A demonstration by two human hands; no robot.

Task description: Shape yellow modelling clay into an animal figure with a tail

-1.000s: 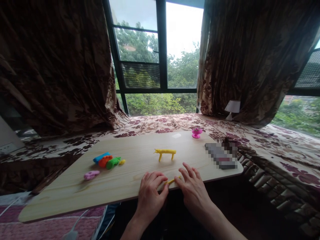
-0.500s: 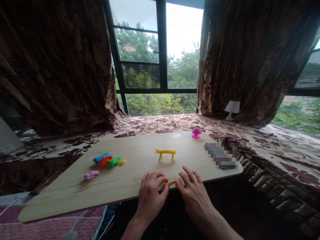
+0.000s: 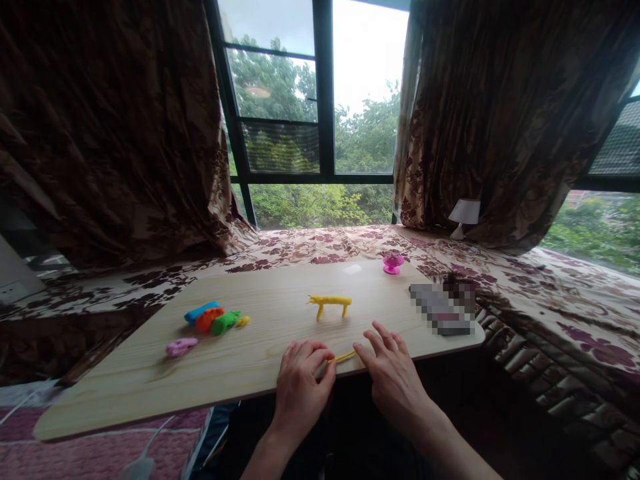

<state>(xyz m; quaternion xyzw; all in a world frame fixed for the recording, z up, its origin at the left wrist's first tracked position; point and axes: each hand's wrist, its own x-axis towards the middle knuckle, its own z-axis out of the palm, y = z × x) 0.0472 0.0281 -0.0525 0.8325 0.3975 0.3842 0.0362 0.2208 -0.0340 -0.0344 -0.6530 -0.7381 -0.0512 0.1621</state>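
A thin yellow strip of modelling clay [image 3: 344, 357] lies by the table's front edge, stretched between my hands. My left hand [image 3: 303, 380] pinches its left end between thumb and forefinger. At the strip's right end, a fingertip of my right hand [image 3: 393, 373] touches it, with the other fingers stretched out and apart. Just beyond my hands stands a yellow clay animal figure [image 3: 331, 302] with a long body and thin legs. Whether anything lies beneath my right palm is hidden.
Blue [image 3: 199, 311], orange [image 3: 207, 320] and green clay lumps [image 3: 226, 323] sit left on the wooden table [image 3: 150, 393], near a pink piece [image 3: 181, 347]. A magenta figure [image 3: 393, 264] stands at the far edge. A pixelated grey object [image 3: 443, 310] lies right.
My right hand has shifted slightly right and away from me, and the strip between my hands looks straighter. My left hand has hardly moved. The camera view has tilted a little.
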